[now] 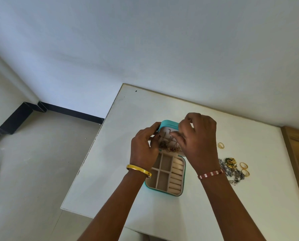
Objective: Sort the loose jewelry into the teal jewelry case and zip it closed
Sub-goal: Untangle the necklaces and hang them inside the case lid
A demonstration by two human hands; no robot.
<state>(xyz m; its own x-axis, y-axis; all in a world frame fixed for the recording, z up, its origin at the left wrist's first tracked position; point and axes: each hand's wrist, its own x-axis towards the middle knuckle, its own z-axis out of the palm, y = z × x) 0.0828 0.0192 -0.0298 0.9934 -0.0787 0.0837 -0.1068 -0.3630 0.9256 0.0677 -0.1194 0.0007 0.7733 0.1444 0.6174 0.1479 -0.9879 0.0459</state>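
The teal jewelry case [164,173] lies open near the middle of the white bench [110,171], its lid [168,125] propped upright at the far side. No brand, label or writing can be read on it or on anything else. Its beige base holds square compartments on the left and a row of ring rolls [176,174] on the right. Against the inside of the lid hangs a tangle of thin chains [169,147], gold with dark red bits.

The left hand [144,146] has its grip curled round the lid's left edge, thumb toward the lining, and the fingertips seem to touch the chains. The right hand [200,138] is over the lid's right side, its grip pressed together in a pinch on a chain near the lining.

A gold bangle [139,170] sits on the left wrist and a red-and-white beaded bracelet [211,173] on the right.

To the right of the case, on the bench, lies a heap of loose jewelry [232,169], silver and green-gold pieces, with gold rings [244,165] just beside it and one more ring [221,145] farther back.
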